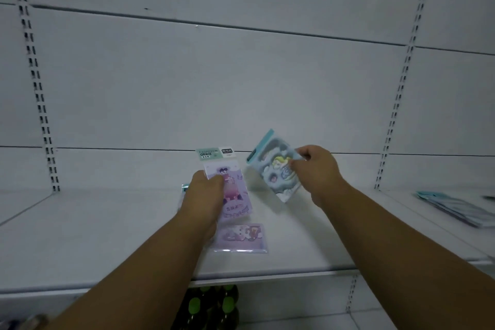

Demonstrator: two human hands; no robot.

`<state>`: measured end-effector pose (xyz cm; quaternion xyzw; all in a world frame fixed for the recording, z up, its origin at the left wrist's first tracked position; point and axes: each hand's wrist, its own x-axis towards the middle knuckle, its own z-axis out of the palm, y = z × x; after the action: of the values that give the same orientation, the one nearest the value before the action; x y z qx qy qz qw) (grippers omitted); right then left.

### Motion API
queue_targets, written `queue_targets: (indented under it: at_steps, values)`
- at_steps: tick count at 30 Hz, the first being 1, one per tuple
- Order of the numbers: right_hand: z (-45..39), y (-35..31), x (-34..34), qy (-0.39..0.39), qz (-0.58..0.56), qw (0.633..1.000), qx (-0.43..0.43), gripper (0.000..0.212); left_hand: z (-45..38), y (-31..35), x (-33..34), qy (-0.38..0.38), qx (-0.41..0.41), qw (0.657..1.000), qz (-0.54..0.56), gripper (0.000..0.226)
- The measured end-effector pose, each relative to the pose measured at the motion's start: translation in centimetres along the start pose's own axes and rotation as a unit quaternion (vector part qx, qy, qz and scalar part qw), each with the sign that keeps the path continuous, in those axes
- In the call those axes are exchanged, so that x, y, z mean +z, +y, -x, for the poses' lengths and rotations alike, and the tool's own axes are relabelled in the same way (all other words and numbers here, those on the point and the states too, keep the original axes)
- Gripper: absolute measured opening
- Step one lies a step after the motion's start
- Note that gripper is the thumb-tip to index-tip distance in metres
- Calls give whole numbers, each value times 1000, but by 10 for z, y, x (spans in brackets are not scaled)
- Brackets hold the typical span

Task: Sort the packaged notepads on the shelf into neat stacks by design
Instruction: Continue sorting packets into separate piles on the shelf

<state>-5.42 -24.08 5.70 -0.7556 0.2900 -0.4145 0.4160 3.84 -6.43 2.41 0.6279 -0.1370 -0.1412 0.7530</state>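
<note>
My left hand [205, 195] grips a purple packaged notepad [235, 195] with a green header card, held upright above the white shelf [107, 236]. My right hand [318, 171] pinches a teal-blue packaged notepad [276, 171] with a cloud design, tilted and lifted off the shelf. Flat on the shelf below the left hand lies another purple packaged notepad [241, 238]. A teal edge of one more packet [184, 188] peeks out behind my left hand; most of it is hidden.
A stack of blue-grey packets [460, 210] lies at the shelf's far right. The white back panel rises behind, with slotted uprights [42, 115] on both sides. Below the shelf edge stand dark bottles with green caps [214, 305].
</note>
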Motion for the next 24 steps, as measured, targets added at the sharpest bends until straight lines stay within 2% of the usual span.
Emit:
queue_targets:
  at_steps: [2,5,9,13,15,19,24]
  values:
    - [-1,4,-35,46,-46,998,-1,10,10,-3,31,-21,3,1000,-6,23]
    - [-2,21,-99,73,-87,993,14,14,29,-9,89,-69,12,997,-20,17]
    - [0,54,-202,85,-92,992,18,15,56,-29,185,-131,26,991,-27,25]
    - [-1,88,-317,103,-70,992,-2,20,100,-45,306,-231,29,972,2,27]
    - [-8,102,-359,122,-61,991,-8,20,117,-49,352,-246,41,968,15,26]
    - [-33,140,-441,163,-52,985,9,18,139,-61,448,-259,14,965,29,28]
    - [-73,192,-504,186,-57,981,20,16,133,-75,546,-287,33,957,5,30]
